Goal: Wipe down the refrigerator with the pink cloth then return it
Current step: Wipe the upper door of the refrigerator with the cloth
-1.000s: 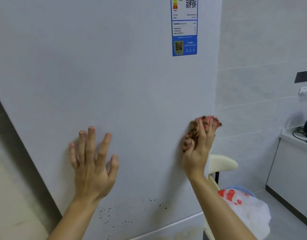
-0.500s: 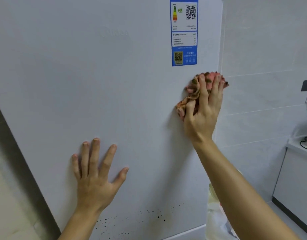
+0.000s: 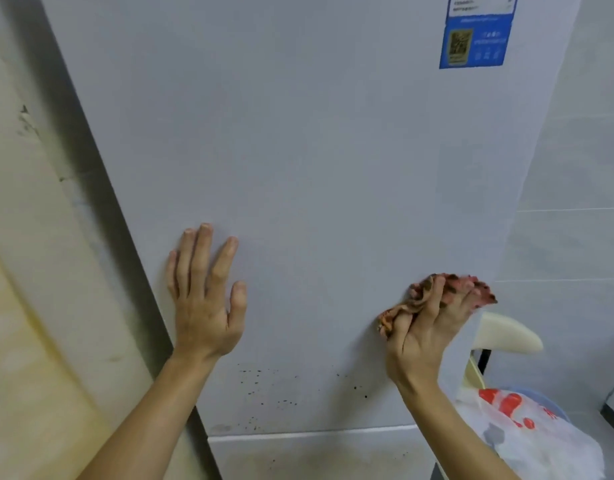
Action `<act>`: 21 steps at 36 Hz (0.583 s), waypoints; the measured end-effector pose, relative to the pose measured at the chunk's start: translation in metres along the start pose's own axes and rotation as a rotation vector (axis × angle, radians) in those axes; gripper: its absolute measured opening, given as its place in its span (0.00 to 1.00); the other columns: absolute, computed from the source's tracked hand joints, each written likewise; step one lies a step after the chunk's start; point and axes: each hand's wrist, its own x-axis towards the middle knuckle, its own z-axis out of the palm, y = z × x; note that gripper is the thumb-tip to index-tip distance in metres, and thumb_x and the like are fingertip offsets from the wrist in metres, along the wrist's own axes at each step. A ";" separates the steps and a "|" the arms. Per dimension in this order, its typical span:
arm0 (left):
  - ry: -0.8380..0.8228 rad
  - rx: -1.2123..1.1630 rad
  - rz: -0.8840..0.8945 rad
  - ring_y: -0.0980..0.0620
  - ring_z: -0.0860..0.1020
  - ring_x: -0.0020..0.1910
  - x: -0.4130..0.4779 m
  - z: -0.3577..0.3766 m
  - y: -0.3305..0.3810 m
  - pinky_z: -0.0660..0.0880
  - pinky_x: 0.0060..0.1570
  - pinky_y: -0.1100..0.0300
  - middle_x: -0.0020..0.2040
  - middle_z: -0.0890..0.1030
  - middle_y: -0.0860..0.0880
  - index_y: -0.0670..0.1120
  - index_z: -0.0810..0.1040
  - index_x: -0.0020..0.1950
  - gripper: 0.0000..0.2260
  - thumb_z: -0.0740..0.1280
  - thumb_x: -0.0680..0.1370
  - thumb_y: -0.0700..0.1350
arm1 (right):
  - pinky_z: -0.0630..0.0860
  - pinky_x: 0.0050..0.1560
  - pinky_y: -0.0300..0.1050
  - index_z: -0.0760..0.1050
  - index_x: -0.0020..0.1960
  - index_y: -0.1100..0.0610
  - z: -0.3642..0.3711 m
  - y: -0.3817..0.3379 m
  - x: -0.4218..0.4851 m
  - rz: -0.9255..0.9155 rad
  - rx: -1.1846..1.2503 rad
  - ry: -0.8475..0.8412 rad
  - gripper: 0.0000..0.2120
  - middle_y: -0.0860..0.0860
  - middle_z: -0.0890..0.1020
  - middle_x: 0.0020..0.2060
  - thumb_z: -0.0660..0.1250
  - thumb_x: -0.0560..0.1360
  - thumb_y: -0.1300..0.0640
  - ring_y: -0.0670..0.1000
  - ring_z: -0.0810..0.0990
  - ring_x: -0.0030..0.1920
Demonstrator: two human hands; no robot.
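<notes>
Fingers of my right hand (image 3: 424, 336) clamp the pink cloth (image 3: 407, 306) against the refrigerator (image 3: 316, 150) to scrub; left hand (image 3: 203, 306), fingers spread, braces me.

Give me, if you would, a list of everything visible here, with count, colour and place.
refrigerator: one, pale grey, centre; dark specks low on its door.
label: one, blue, door's upper right.
pink cloth: one, pink with dark spots, bunched against the door's right side.
chair: one, cream, right of the refrigerator.
plastic bag: one, white with red print, lower right.
tiled wall: one, pale grey, right.
left hand: one, flat on the door, fingers spread.
right hand: one, holds the pink cloth to the door.
</notes>
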 end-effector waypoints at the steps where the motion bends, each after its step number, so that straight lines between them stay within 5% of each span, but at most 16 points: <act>1: 0.007 -0.027 0.008 0.42 0.56 0.84 -0.001 -0.003 -0.004 0.54 0.80 0.38 0.81 0.64 0.38 0.42 0.68 0.78 0.24 0.56 0.83 0.48 | 0.39 0.80 0.72 0.48 0.85 0.57 0.003 -0.010 0.005 -0.025 -0.004 0.008 0.34 0.66 0.43 0.83 0.53 0.81 0.55 0.67 0.38 0.83; 7: 0.031 -0.037 0.014 0.44 0.57 0.84 0.002 -0.014 -0.024 0.55 0.80 0.39 0.80 0.65 0.39 0.43 0.68 0.77 0.24 0.55 0.83 0.49 | 0.44 0.82 0.64 0.58 0.82 0.56 0.040 -0.096 0.017 -0.299 -0.071 0.014 0.33 0.66 0.55 0.81 0.59 0.79 0.55 0.63 0.46 0.84; 15: 0.009 0.056 -0.063 0.37 0.58 0.83 -0.010 -0.026 -0.054 0.59 0.78 0.33 0.82 0.63 0.37 0.41 0.67 0.79 0.23 0.58 0.83 0.44 | 0.50 0.84 0.57 0.66 0.81 0.48 0.096 -0.153 -0.067 -0.750 -0.209 -0.204 0.27 0.56 0.62 0.82 0.63 0.83 0.46 0.57 0.58 0.83; 21: -0.049 0.072 -0.044 0.37 0.55 0.84 -0.020 -0.029 -0.069 0.53 0.81 0.37 0.83 0.60 0.38 0.43 0.66 0.81 0.25 0.60 0.84 0.46 | 0.49 0.84 0.56 0.64 0.82 0.47 0.101 -0.152 -0.078 -0.798 -0.249 -0.167 0.29 0.54 0.60 0.83 0.67 0.83 0.49 0.56 0.58 0.83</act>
